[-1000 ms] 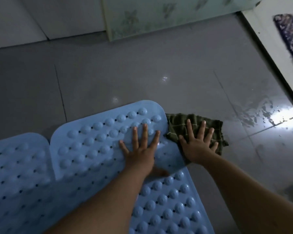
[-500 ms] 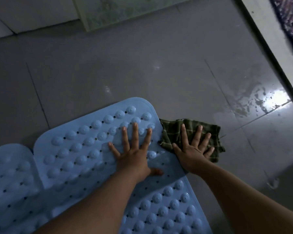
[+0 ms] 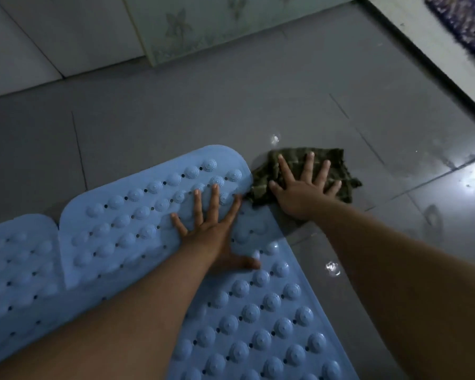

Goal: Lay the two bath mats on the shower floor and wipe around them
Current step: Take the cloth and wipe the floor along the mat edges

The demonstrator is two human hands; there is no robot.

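Noted both mats down on the grey floor (image 3: 231, 100): the right mat (image 3: 154, 212) nearer centre, the left mat (image 3: 14, 256) touching its left edge. Left hand (image 3: 211, 229) lay flat on the right mat, fingers straight and spread, gripping nothing. Right hand (image 3: 302, 187) pressed flat, fingers splayed, on a green cloth (image 3: 337, 168) on the floor, just beside that mat's far right corner. I judged laying done and wiping in hand. Wet patches (image 3: 433, 223) showed to the right. Next move, as I saw it: slide the cloth along the mat's edge under steady pressure, left hand pinning the mat against creep
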